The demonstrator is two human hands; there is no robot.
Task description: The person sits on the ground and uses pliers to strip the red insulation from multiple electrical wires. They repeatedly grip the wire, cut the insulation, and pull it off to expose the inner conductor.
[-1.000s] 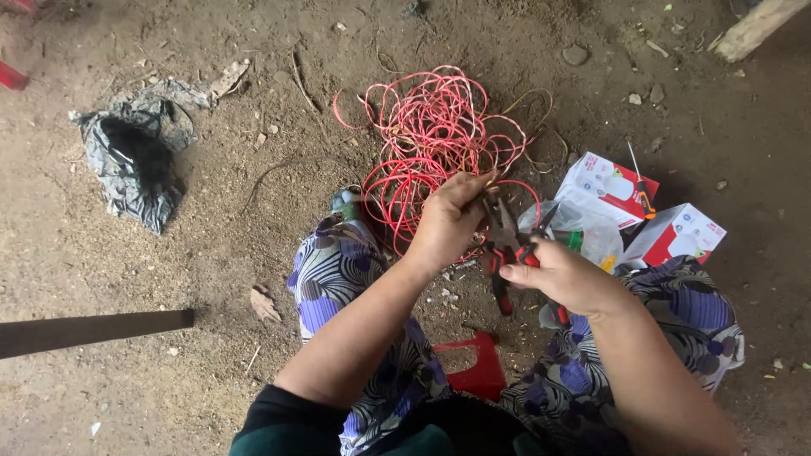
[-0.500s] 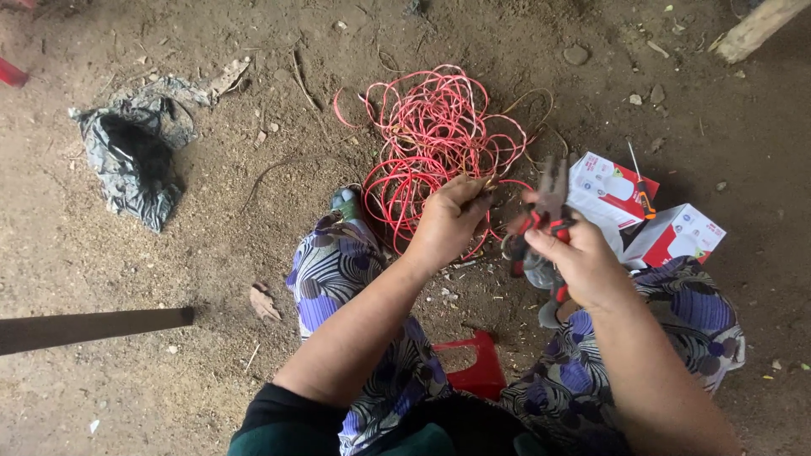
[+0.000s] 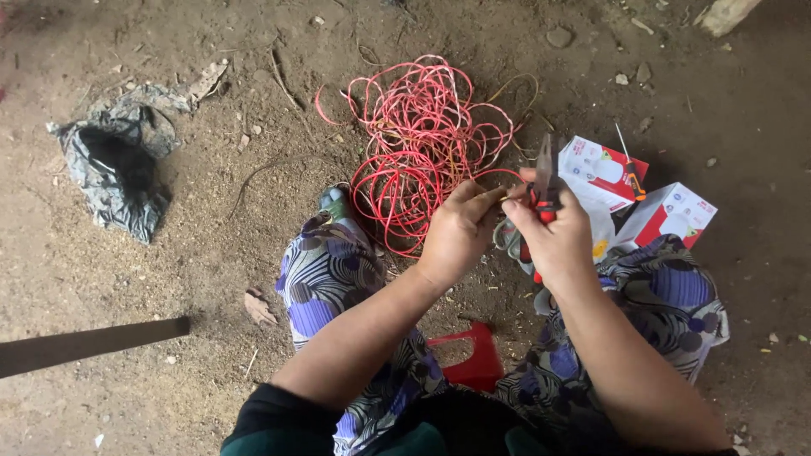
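The person is sitting low over a dirt floor (image 3: pixel 152 279), knees apart in patterned cloth, and both hands are meeting just in front of the knees. The left hand (image 3: pixel 456 232) is pinching a strand of the red wire (image 3: pixel 422 143) between thumb and forefingers; its fingers (image 3: pixel 481 201) are narrow and closed on the strand, pointing toward the other hand. The right hand (image 3: pixel 553 241) is gripping a pair of pliers (image 3: pixel 541 181) by the red handles, fingers wrapped tight, with the metal nose standing up and away from the body. The held strand is running roughly crosswise, from the left fingers toward the pliers, while the long axis of the pliers is lying nearly at right angles to it. The two hands are almost touching, and the wire end is sitting just beside the tool's pivot; whether the nose is actually biting the wire cannot be told, since the fingers are covering that spot. The bulk of the wire is lying as a loose tangle on the floor beyond the left hand, nearer to that hand than to the right. To the right of the pliers, two small white and red cartons (image 3: pixel 667 211) are resting on the floor with a screwdriver (image 3: pixel 629 169) lying across one. A crumpled dark plastic bag (image 3: pixel 114 173) is lying well apart at the left, and a red stool (image 3: pixel 473 359) is showing between the knees.
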